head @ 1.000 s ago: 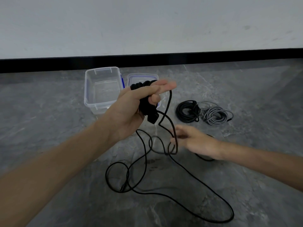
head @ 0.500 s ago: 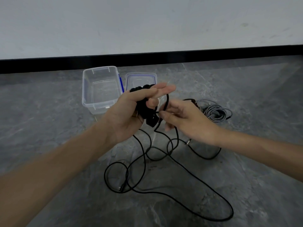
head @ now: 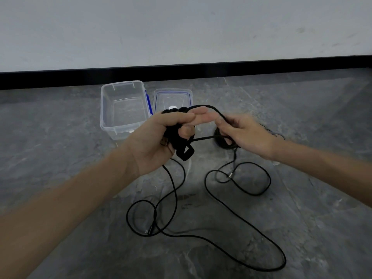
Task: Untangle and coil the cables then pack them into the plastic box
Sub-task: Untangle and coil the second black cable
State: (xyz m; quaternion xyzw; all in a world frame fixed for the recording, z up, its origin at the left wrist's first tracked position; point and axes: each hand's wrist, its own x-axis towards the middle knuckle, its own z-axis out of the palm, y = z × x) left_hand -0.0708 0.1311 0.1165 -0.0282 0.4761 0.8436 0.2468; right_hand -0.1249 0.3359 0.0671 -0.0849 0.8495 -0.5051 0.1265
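Note:
My left hand [head: 161, 137] holds a bundle of black cable [head: 177, 135] wound round its fingers, with a connector end showing at the palm. My right hand [head: 241, 131] pinches the same cable and carries a loop over the left fingertips. The rest of the black cable [head: 221, 202] lies in loose loops on the floor below both hands. A clear plastic box [head: 122, 125] stands open on the floor behind my left hand. A coiled black cable [head: 221, 141] lies on the floor, mostly hidden by my right hand.
The box's clear lid [head: 173, 97] with blue clips lies flat just right of the box. A grey cable [head: 279, 134] peeks out behind my right wrist. A black skirting strip [head: 201, 71] and a pale wall close off the far side of the grey stone floor.
My right hand rose from the floor to the left hand, took hold of the cable and drew a loop up over the left fingers. The loose loops on the floor shifted.

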